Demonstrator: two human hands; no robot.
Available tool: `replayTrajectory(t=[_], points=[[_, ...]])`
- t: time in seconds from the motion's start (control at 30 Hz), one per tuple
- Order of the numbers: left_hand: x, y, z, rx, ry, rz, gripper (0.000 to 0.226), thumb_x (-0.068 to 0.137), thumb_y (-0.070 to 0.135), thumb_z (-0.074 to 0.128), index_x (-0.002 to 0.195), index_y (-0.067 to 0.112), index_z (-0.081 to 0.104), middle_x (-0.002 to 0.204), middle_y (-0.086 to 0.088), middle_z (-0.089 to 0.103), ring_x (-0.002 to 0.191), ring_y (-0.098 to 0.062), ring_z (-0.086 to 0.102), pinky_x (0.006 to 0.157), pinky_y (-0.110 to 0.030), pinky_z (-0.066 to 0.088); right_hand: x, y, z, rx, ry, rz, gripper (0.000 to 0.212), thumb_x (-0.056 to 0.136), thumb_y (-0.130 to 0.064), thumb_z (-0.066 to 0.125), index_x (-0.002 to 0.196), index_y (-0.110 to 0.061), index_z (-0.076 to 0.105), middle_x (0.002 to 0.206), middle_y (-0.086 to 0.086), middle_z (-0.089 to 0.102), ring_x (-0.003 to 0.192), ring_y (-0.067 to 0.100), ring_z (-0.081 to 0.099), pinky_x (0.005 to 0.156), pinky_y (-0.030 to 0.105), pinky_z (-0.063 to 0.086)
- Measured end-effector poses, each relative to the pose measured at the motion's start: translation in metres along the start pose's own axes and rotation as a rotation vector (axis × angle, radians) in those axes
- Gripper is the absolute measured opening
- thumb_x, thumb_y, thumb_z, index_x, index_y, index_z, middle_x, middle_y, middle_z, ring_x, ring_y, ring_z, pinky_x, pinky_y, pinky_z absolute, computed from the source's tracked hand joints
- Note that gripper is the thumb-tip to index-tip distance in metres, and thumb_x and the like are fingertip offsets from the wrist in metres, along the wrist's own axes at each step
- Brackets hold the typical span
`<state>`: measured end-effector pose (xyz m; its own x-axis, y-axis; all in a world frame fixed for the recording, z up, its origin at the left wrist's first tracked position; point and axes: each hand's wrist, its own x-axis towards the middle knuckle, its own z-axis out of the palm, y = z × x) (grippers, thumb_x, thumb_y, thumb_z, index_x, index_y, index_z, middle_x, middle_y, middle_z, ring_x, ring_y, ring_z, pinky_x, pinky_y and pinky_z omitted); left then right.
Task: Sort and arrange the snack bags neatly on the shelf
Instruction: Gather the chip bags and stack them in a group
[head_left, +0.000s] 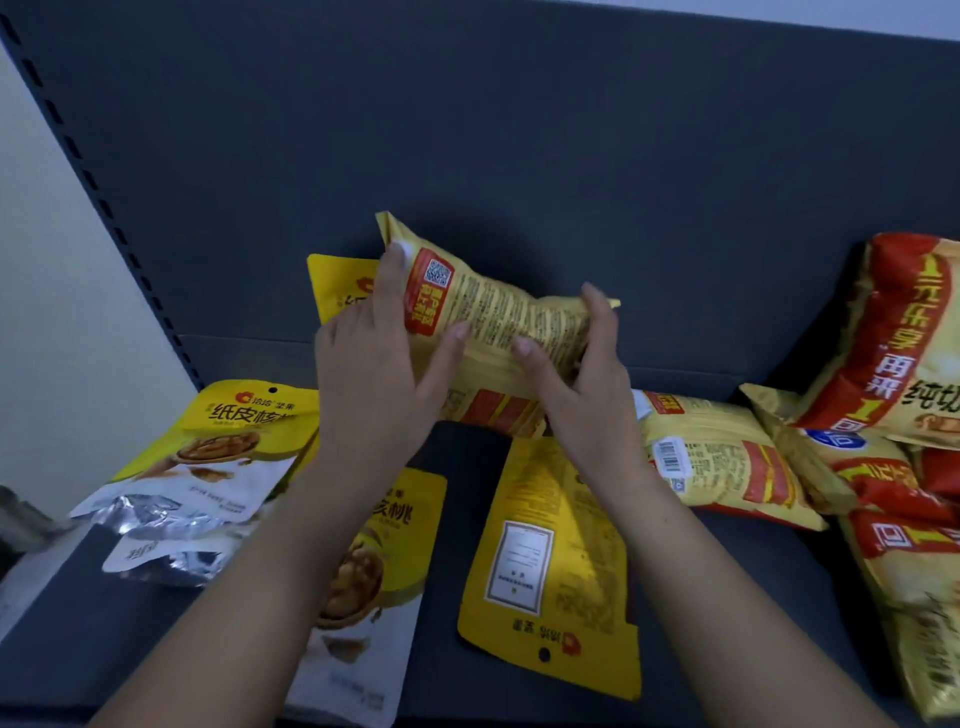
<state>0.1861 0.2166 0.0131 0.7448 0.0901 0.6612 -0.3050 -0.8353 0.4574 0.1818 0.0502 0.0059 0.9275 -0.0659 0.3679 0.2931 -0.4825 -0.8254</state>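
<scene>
A yellow snack bag (498, 312) with a red label and small print is held above the dark shelf (452, 545), back side facing me. My left hand (374, 374) grips its left end, thumb on the front. My right hand (576, 384) grips its right end. Just under it lies another yellow-and-red bag (493, 410). Yellow walnut pouches lie flat: one at the left (208, 457), one under my left forearm (374, 571), one face down in the middle (556, 561). A further yellow pouch (337, 286) stands behind my left hand.
A similar yellow-and-red bag (722, 457) lies right of centre. Several red-and-gold bags (893, 343) are piled at the far right. The dark back panel (519, 130) rises behind, with a slotted upright (104, 208) at the left.
</scene>
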Motion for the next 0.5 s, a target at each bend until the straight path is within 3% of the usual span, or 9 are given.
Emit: replayTrajectory(t=[0.07,0.17,0.23,0.3,0.37,0.43,0.5], points=[[-0.002,0.016,-0.001,-0.048,0.012,0.012,0.073,0.091,0.054,0.045,0.146,0.009,0.028,0.112,-0.01,0.06,0.101,-0.029,0.056,0.089,-0.046,0.043,-0.003,-0.004,-0.018,0.041,0.045,0.02,0.091,0.079,-0.061,0.052,0.151,-0.028,0.007,0.136,-0.009,0.05,0.119,0.014,0.054,0.092,0.033,0.051],[-0.016,0.043,0.003,-0.153,-0.005,0.039,0.073,0.09,0.056,0.042,0.146,0.011,0.029,0.113,-0.004,0.059,0.1,-0.025,0.054,0.087,-0.047,0.045,-0.017,0.004,-0.053,0.086,0.126,0.03,0.092,0.081,-0.054,0.055,0.151,-0.027,0.001,0.101,-0.056,0.045,0.098,-0.022,0.051,0.08,0.006,0.043],[-0.035,0.062,0.014,-0.257,-0.089,0.062,0.073,0.09,0.057,0.043,0.147,0.013,0.028,0.117,0.001,0.058,0.104,-0.02,0.054,0.089,-0.048,0.045,-0.034,0.019,-0.078,0.08,0.194,0.068,0.089,0.083,-0.053,0.055,0.151,-0.029,0.002,0.095,-0.066,0.034,0.097,-0.036,0.038,0.086,0.006,0.037],[-0.058,0.083,0.03,-0.335,-0.203,0.079,0.074,0.09,0.059,0.043,0.147,0.017,0.026,0.119,0.004,0.058,0.104,-0.015,0.054,0.089,-0.044,0.045,-0.053,0.039,-0.1,0.042,0.254,0.112,0.085,0.084,-0.061,0.052,0.15,-0.034,0.006,0.116,-0.057,0.03,0.107,-0.033,0.035,0.098,0.015,0.032],[-0.085,0.104,0.05,-0.371,-0.313,0.102,0.073,0.089,0.058,0.043,0.149,0.022,0.022,0.112,0.008,0.057,0.096,-0.011,0.052,0.082,-0.039,0.047,-0.072,0.061,-0.119,-0.022,0.298,0.18,0.08,0.085,-0.064,0.048,0.15,-0.032,0.013,0.139,-0.033,0.029,0.124,-0.015,0.034,0.104,0.021,0.028],[-0.11,0.122,0.071,-0.421,-0.429,0.1,0.074,0.09,0.056,0.046,0.15,0.028,0.015,0.11,0.012,0.052,0.096,-0.008,0.049,0.08,-0.035,0.048,-0.089,0.083,-0.136,-0.1,0.324,0.263,0.078,0.086,-0.064,0.041,0.15,-0.029,0.015,0.148,-0.011,0.034,0.134,0.006,0.033,0.103,0.025,0.029],[-0.13,0.134,0.089,-0.474,-0.522,0.09,0.078,0.091,0.052,0.05,0.151,0.032,0.005,0.122,0.013,0.045,0.109,-0.009,0.046,0.09,-0.028,0.045,-0.103,0.102,-0.146,-0.152,0.323,0.302,0.079,0.086,-0.064,0.036,0.151,-0.026,0.013,0.152,-0.005,0.03,0.14,0.012,0.028,0.108,0.027,0.026]])
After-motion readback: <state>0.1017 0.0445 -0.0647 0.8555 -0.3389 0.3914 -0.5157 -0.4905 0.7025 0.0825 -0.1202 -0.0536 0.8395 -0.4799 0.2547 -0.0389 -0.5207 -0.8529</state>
